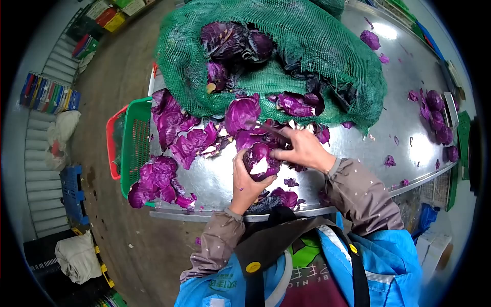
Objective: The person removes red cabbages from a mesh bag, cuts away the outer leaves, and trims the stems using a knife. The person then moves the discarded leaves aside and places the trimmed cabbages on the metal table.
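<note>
A purple cabbage [260, 162] with a pale cut patch rests in my left hand [246, 185], whose fingers wrap round its left and lower side. My right hand [306, 151] is closed on a knife [271, 131]; the blade points up and to the left, and the thumb reaches the cabbage. Loose purple leaves [192, 143] lie around both hands. Beyond them, a green mesh sack [317, 38] lies open with several cabbages [223, 40] inside.
The metal table [353, 169] carries leaf scraps and, at the far right, several small cabbages [436, 120]. A green basket [134, 148] and a red one [113, 146] stand against its left edge. Crates [50, 93] line the left wall.
</note>
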A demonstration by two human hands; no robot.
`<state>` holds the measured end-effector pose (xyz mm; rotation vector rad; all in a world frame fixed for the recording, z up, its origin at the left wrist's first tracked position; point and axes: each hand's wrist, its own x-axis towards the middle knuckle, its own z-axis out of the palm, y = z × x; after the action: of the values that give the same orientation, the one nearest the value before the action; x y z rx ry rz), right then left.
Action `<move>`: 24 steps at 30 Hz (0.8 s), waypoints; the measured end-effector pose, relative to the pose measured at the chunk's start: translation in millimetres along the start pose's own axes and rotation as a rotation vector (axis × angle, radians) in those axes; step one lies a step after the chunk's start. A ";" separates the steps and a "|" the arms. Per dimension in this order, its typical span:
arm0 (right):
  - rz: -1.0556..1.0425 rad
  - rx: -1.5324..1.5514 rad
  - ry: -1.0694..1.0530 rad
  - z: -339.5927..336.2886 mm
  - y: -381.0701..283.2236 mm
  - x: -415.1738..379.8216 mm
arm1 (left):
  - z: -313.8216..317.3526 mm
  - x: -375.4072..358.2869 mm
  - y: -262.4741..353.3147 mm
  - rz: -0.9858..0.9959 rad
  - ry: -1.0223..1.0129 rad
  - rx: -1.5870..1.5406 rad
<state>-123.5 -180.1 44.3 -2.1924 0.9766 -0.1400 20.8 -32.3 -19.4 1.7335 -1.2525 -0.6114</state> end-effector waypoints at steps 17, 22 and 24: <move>-0.132 -0.079 0.001 38.0 57.7 13.7 | 16.5 11.1 15.9 0.182 -0.017 0.106; -0.033 -0.029 0.126 54.9 64.0 15.8 | 5.4 -2.2 -0.4 0.014 -0.007 -0.050; -0.064 0.243 0.170 37.2 48.0 12.9 | -5.6 -3.7 -17.8 -0.120 -0.019 -0.186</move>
<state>-129.9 -189.4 -16.8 -2.0122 0.9288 -0.4581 32.5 -25.0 -32.5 1.6579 -1.0745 -0.7914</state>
